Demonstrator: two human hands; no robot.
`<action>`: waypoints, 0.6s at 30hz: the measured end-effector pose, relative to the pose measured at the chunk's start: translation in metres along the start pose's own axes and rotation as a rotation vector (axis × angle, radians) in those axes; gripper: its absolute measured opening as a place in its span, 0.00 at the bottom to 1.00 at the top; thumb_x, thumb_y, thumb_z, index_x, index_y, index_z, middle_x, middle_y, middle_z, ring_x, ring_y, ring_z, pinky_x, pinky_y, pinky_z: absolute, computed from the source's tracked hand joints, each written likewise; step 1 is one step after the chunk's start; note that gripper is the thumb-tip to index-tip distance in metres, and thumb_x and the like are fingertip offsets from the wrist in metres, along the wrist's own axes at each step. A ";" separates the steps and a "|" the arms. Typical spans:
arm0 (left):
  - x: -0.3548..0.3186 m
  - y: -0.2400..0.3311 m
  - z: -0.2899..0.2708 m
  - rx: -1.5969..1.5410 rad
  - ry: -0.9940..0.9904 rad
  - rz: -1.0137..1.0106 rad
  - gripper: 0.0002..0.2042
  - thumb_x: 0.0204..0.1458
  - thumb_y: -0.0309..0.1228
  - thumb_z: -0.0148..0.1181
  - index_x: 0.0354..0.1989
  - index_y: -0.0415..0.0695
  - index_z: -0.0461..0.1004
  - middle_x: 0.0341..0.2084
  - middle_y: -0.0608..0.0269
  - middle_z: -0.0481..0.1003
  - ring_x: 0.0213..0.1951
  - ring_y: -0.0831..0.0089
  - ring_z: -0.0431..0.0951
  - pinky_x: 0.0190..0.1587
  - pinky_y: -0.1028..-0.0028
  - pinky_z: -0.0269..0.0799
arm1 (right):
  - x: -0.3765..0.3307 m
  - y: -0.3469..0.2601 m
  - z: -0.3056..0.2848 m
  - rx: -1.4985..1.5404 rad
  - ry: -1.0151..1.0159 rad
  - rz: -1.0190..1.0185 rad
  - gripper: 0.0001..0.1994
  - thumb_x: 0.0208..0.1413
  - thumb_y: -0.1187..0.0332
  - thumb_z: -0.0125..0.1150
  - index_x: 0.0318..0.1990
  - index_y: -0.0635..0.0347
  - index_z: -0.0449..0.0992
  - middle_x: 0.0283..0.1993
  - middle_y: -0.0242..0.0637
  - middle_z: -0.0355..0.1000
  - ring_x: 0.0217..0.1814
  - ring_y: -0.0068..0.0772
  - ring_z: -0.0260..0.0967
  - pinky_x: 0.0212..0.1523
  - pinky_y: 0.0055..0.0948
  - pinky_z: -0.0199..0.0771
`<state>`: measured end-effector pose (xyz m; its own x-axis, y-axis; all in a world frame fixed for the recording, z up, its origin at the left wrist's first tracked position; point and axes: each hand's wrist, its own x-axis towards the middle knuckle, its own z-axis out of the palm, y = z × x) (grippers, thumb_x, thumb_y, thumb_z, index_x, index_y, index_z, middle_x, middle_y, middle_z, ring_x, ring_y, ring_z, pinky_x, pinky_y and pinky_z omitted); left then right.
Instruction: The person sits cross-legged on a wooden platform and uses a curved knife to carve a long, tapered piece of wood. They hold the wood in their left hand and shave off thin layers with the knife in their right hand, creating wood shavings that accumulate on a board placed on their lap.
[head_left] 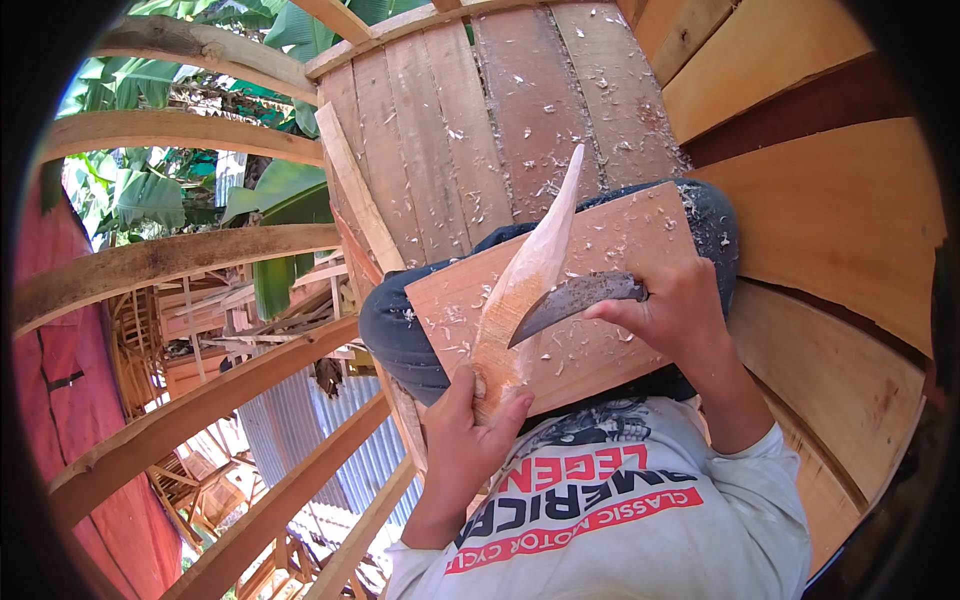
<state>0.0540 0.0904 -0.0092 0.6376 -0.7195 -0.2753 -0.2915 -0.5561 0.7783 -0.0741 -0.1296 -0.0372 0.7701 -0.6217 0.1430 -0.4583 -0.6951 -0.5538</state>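
Observation:
My left hand [475, 430] is wrapped round the thick lower end of a long, pale carved piece of wood [530, 270]. The piece tapers to a narrow point that slants up and away to the right; its upper part is whitish, its lower part more orange-brown. In my right hand [675, 310] is a knife with a broad, dark, curved blade [575, 300]. The blade lies across the lower half of the carved wood, its tip toward the left. My fingers hide the knife's handle. Beneath both rests a flat wooden board [620, 365] on my lap, sprinkled with shavings.
Plank flooring [430, 140] strewn with wood shavings stretches ahead of my crossed legs. A plank wall [830, 210] rises close on the right. To the left, wooden rails [180, 255] with open gaps look onto banana leaves [285, 195] and corrugated metal sheets [300, 430].

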 end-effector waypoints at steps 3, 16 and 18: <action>-0.001 0.001 0.002 -0.057 -0.030 -0.015 0.19 0.47 0.38 0.68 0.32 0.38 0.65 0.22 0.51 0.73 0.24 0.66 0.77 0.28 0.72 0.70 | 0.003 0.003 0.002 0.003 0.052 -0.004 0.32 0.36 0.35 0.67 0.15 0.61 0.74 0.14 0.41 0.67 0.17 0.46 0.69 0.19 0.37 0.67; -0.011 0.003 -0.003 0.028 -0.171 -0.053 0.18 0.49 0.39 0.66 0.33 0.37 0.66 0.21 0.51 0.72 0.23 0.61 0.76 0.27 0.70 0.69 | 0.022 0.033 -0.002 0.084 0.171 0.317 0.32 0.49 0.38 0.61 0.17 0.65 0.71 0.12 0.41 0.62 0.14 0.36 0.62 0.20 0.36 0.63; -0.018 -0.005 0.005 0.109 -0.229 0.006 0.18 0.49 0.38 0.66 0.33 0.37 0.66 0.21 0.50 0.72 0.24 0.60 0.76 0.27 0.69 0.69 | 0.028 0.068 -0.029 0.134 0.221 0.528 0.32 0.54 0.40 0.57 0.18 0.67 0.71 0.12 0.39 0.60 0.15 0.29 0.56 0.20 0.35 0.60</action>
<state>0.0406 0.1042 -0.0105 0.4609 -0.7915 -0.4013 -0.3783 -0.5843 0.7180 -0.0967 -0.2048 -0.0467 0.3354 -0.9418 -0.0209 -0.6835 -0.2280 -0.6934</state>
